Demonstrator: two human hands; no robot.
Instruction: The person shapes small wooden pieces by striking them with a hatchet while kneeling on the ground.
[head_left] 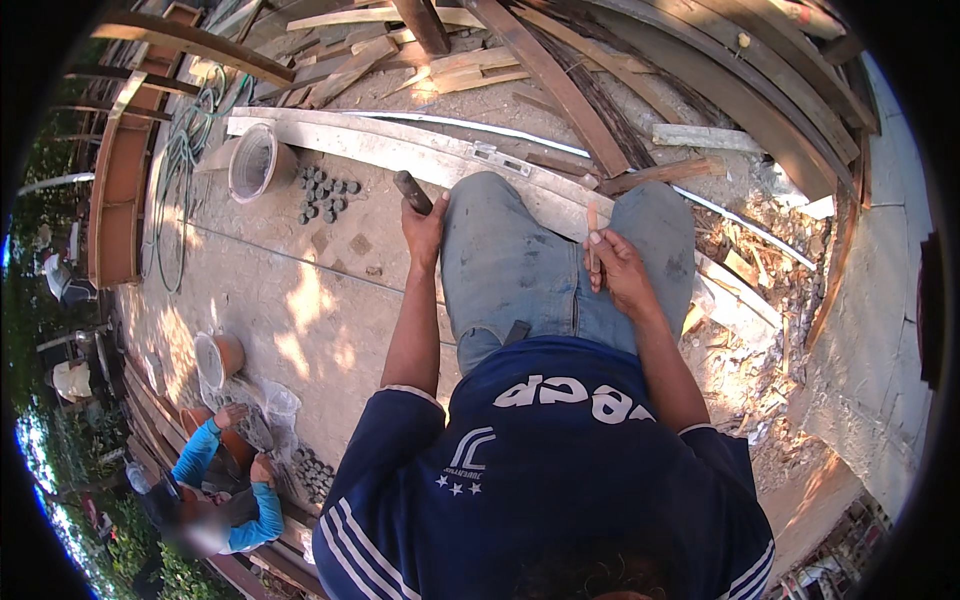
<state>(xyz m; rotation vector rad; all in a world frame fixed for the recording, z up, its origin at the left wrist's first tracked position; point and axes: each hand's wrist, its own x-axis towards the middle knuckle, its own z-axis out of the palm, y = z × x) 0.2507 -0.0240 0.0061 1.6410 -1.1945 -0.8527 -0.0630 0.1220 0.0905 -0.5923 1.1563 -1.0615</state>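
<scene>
My left hand [424,228] is closed round a short, dark, round bar [413,192], its end sticking up past the fingers beside my left knee. I cannot make out whether it is a tool's handle. My right hand [622,268] pinches a thin brownish stick [592,216] with an orange upper end, held upright over my right thigh. Both forearms rest close to my jeans [510,260]. Just beyond my knees lies a long whitish board [380,137], with a small spirit level [502,159] on it.
Left of me stand a bucket [262,163] and several small dark round pieces [325,197] on the concrete floor. A green hose [190,150] lies coiled farther left. Loose timber [560,85] is piled ahead. At lower left, a blue-sleeved person [205,455] works near an orange bucket [222,358].
</scene>
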